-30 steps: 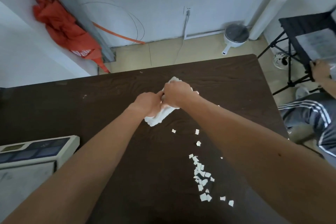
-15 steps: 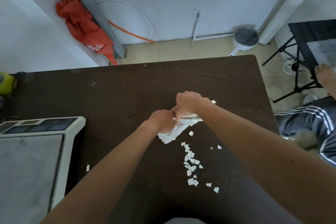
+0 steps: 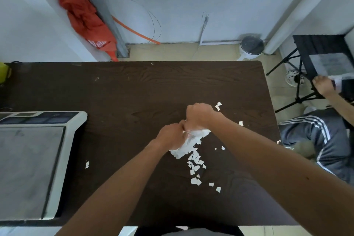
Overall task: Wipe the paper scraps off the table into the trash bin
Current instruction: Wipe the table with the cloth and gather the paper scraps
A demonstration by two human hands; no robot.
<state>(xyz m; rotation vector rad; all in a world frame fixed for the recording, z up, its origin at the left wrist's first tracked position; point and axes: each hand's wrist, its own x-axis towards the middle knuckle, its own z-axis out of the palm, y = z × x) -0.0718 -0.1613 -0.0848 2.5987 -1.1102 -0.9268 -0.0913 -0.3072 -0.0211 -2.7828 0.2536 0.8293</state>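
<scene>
**Both hands clenched on cloth amid paper scraps**

The left hand and right hand were side by side, touching, each gripping a bunched white cloth pressed to the dark table. Most paper scraps lay in a loose trail just nearer the person than the cloth; single pieces sat beyond and right of the right hand. A scale occupied the table's left side. The trash bin was out of view.

Both hands, left hand and right hand, clutch a crumpled white cloth on the dark wooden tabletop; small white paper scraps lie just below them.
</scene>
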